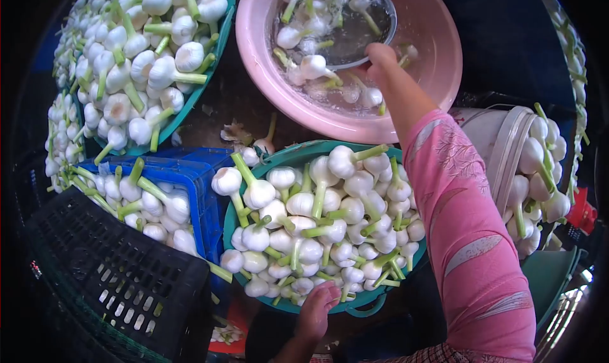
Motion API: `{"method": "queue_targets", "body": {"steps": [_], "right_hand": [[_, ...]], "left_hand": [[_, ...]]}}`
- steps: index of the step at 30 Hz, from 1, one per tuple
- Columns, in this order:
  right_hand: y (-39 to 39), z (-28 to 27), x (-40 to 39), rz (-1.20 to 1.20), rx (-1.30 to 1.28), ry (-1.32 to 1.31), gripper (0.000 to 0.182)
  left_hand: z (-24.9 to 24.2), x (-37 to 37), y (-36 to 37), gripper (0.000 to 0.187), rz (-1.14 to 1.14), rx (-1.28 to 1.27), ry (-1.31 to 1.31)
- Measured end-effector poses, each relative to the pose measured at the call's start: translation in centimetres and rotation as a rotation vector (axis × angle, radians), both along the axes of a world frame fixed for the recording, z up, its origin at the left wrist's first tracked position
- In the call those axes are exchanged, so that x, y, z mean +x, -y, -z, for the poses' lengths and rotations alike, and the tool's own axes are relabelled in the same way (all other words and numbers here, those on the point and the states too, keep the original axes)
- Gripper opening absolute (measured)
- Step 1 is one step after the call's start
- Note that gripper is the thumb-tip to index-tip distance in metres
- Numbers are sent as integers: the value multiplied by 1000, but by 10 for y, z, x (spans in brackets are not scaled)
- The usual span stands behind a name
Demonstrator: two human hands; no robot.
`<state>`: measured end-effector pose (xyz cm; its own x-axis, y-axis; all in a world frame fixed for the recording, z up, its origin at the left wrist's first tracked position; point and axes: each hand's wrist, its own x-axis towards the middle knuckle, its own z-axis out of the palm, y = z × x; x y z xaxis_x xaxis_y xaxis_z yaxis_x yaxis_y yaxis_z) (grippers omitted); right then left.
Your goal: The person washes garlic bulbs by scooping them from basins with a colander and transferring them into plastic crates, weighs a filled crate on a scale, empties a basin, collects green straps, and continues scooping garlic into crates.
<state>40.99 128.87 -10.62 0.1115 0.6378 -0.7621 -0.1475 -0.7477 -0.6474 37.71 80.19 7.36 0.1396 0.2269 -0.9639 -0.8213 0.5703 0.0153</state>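
Note:
My right hand (pixel 382 61), on an arm in a pink patterned sleeve, reaches into the pink basin (pixel 438 46) of water and grips the rim of a small metal bowl (pixel 355 26) that holds garlic bulbs. More garlic floats in the basin around the bowl. My left hand (pixel 317 309) rests on the near rim of a teal tub (pixel 236 214) heaped with white garlic bulbs with green stalks. Its fingers curl against the rim and the lowest bulbs.
Another teal tub of garlic (pixel 190 99) stands at the far left. A blue crate (pixel 196 172) with garlic and an empty black crate (pixel 120 280) sit at the near left. A white bucket (pixel 501 147) full of garlic stands at the right. Loose bulbs lie on the dark floor (pixel 235 103).

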Motion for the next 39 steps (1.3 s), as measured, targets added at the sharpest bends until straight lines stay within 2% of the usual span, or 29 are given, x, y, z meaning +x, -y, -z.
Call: {"method": "queue_targets", "body": {"steps": [4,8,10,13,16,21,23,24,25,26,29,31,32,33,34,35,39], "right_hand": [[43,-3,-12,275,-163,-420,34],[56,-34,0,251,-132,-370,32],[65,-62,17,185,-8,-280,32],[71,-95,45,171,44,-375,30],[89,-179,49,118,182,-316,25],[111,-332,34,23,315,-41,16],[126,-392,12,-202,389,-96,20],[113,-399,21,-330,431,-137,21],[141,-433,-27,-404,509,-180,27],[158,-455,-54,-473,486,-222,31],[175,-478,-107,-566,505,-223,33],[194,-484,-143,-702,728,-167,27],[232,-497,-174,-748,798,-124,22],[264,-497,-201,-716,972,-142,22],[277,-492,-218,-831,1107,-111,18],[306,-491,-240,-786,1210,-213,24],[344,-494,-270,-1116,1941,-90,45]], "left_hand": [[2,5,-10,32,26,25,-20],[1,4,-18,32,31,47,-47],[-2,5,-20,31,25,44,-42],[-5,12,-16,31,-3,78,-27],[-5,21,-7,30,-4,66,3],[-11,28,-4,27,-42,86,39],[-15,26,-6,28,-29,119,-26],[-12,24,-1,30,-36,177,-61],[-4,25,7,32,-137,212,-59],[7,24,10,31,-30,217,-125],[-5,8,11,30,-203,260,-205],[-12,1,10,29,-249,255,-194],[-20,-4,10,29,-253,267,-201],[-26,-8,10,28,-254,265,-177],[-29,-14,10,27,-249,267,-157],[-21,-12,13,27,-280,309,-144],[-22,-27,13,25,-332,294,-231]]}}
